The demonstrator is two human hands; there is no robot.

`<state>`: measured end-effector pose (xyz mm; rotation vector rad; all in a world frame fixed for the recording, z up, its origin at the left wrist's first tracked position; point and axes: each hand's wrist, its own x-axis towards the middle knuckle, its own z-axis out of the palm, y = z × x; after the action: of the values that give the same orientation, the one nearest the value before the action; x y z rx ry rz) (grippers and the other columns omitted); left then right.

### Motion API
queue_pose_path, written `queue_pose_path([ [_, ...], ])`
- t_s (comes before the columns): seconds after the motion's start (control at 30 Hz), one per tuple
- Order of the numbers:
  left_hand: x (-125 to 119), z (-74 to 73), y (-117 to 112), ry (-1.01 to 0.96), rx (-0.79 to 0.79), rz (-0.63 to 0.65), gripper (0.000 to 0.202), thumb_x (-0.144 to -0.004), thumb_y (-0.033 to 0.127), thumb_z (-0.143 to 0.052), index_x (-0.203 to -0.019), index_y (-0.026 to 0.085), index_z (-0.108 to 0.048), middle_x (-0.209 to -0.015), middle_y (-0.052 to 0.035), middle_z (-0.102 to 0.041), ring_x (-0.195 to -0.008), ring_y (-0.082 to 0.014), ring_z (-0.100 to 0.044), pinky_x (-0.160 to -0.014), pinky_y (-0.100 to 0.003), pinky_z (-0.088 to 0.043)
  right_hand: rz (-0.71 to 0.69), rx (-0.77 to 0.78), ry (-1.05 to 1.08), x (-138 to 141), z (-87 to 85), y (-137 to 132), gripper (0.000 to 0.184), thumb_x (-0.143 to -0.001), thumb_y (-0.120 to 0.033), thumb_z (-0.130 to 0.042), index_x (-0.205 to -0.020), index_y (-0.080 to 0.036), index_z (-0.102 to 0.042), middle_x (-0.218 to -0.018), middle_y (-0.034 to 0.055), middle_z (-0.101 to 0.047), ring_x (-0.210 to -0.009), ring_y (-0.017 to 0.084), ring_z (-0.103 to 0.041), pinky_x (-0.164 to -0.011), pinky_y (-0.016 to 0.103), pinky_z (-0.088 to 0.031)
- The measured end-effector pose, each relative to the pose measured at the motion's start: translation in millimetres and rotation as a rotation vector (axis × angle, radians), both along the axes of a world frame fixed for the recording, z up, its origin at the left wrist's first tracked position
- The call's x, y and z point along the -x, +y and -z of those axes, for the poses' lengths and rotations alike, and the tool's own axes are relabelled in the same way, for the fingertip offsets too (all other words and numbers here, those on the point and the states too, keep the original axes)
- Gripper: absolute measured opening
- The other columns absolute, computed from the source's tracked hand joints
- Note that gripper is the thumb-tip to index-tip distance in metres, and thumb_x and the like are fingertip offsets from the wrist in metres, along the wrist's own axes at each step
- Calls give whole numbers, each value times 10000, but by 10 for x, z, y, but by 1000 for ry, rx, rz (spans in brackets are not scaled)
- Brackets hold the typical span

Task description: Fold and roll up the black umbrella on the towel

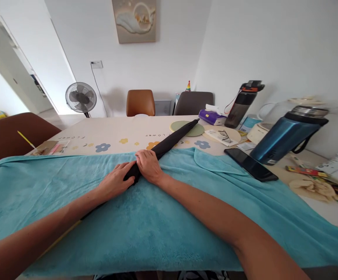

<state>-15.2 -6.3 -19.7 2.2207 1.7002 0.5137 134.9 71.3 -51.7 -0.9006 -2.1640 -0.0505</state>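
Note:
A long black furled umbrella (170, 143) lies slantwise over a turquoise plush blanket (157, 229), its tip pointing to the far right. My right hand (148, 164) is closed over the middle of the rolled cloth. Just nearer to me, my left hand (118, 179) grips the same umbrella, thumb on the near side and fingers over the top. The two hands nearly touch. Below my left forearm a thin yellowish strip shows beside the dark shaft; whether it is the handle I cannot tell, as the arm hides much of it.
On the right stand a blue thermos (287, 136), a dark bottle (241, 105) and a glass teapot (291, 105). A black phone (250, 164) rests on the blanket's edge. Glasses (224, 136), a purple tissue pack (211, 116) and a green mat (198, 131) lie beyond. Chairs (140, 103) and a fan (81, 98) stand behind.

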Motion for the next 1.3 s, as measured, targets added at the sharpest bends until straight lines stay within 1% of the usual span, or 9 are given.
queue_pose_path([
  [0.2,37,-88,130,-64,126,35,636,-754,333,-459,-1368,170,-418,-1267,-99,-525,-1166,-270,-484,-1014,-399,-366,-15,-30,-80,8,21,-13,249,-956,-191,-312,-948,-153,-558,-942,74,-648,-915,195,-550,-897,353,-333],
  [0.3,51,-87,175,-96,144,27,632,-733,330,-487,-1349,194,-452,-1208,-77,-565,-1118,-266,-526,-993,-385,-392,-20,-28,-64,3,21,-11,231,-955,-196,-329,-947,-154,-557,-938,66,-646,-916,189,-547,-902,348,-329],
  [0.37,69,-75,190,-131,153,10,635,-726,333,-510,-1347,213,-457,-1242,-60,-559,-1144,-267,-515,-1003,-378,-388,-23,-25,-66,-1,12,-17,228,-954,-196,-334,-945,-150,-557,-938,69,-642,-908,184,-546,-908,348,-325],
  [0.5,101,-99,181,-285,232,-47,641,-713,363,-559,-1336,239,-471,-1347,-26,-505,-1230,-272,-452,-1062,-387,-330,-21,-14,-86,-7,-19,-34,231,-953,-191,-334,-932,-148,-560,-928,74,-636,-888,179,-547,-922,349,-312],
  [0.67,83,-196,131,-478,363,-96,676,-690,389,-609,-1337,249,-471,-1341,-23,-518,-1223,-273,-470,-1072,-398,-328,-28,-9,-86,-17,-32,-41,217,-950,-190,-345,-930,-155,-558,-925,72,-637,-882,178,-548,-931,351,-306],
  [0.9,46,-268,82,-511,354,-80,628,-703,324,-616,-1315,247,-498,-1335,-5,-523,-1253,-253,-445,-1092,-375,-302,-22,-38,-76,-21,-26,-33,218,-948,-195,-348,-927,-151,-561,-916,72,-640,-875,178,-551,-924,349,-314],
  [1.03,66,-256,91,-559,381,-67,633,-700,330,-630,-1314,252,-498,-1313,-15,-544,-1204,-256,-495,-1074,-391,-335,-16,-43,-90,-17,-32,-25,222,-945,-195,-353,-919,-141,-567,-910,71,-641,-867,177,-553,-915,346,-319],
  [1.13,80,-233,107,-586,372,-105,617,-665,338,-667,-1267,277,-547,-1281,-9,-572,-1180,-262,-516,-1036,-383,-385,-14,-41,-87,-13,-31,-23,230,-949,-202,-349,-917,-145,-569,-909,72,-640,-869,176,-552,-910,346,-321],
  [1.3,66,-203,123,-668,400,-170,612,-629,370,-696,-1220,253,-588,-1239,-32,-602,-1141,-266,-544,-1013,-383,-406,-44,-31,-70,-24,-39,-36,236,-952,-245,-371,-903,-162,-586,-919,61,-640,-873,165,-553,-936,354,-298],
])
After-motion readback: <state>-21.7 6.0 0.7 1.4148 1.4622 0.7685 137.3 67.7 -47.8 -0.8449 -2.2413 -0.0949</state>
